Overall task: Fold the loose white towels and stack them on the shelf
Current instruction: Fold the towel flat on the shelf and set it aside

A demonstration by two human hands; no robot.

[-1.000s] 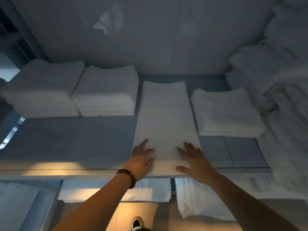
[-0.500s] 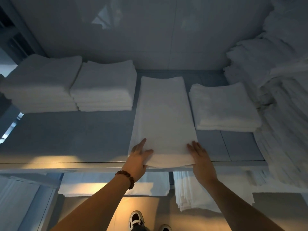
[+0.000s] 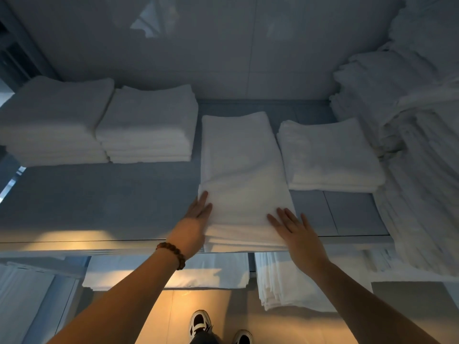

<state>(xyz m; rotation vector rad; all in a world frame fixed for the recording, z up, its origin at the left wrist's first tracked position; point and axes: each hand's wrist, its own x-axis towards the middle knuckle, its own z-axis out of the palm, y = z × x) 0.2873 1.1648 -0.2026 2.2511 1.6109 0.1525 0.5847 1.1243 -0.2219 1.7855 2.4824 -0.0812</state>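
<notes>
Towel [image 3: 242, 170] on shelf [image 3: 99, 199], long axis pointing away, near end at the front lip. Left hand [image 3: 193, 227] and right hand [image 3: 295, 232] lie flat at its 2 near corners, fingers straight, gripping nothing.

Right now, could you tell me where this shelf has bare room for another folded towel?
Widest bare shelf: in front of the two left stacks, left of the long towel. Smaller patch: before the right stack. Crowded: back row and the right-side heap.
</notes>
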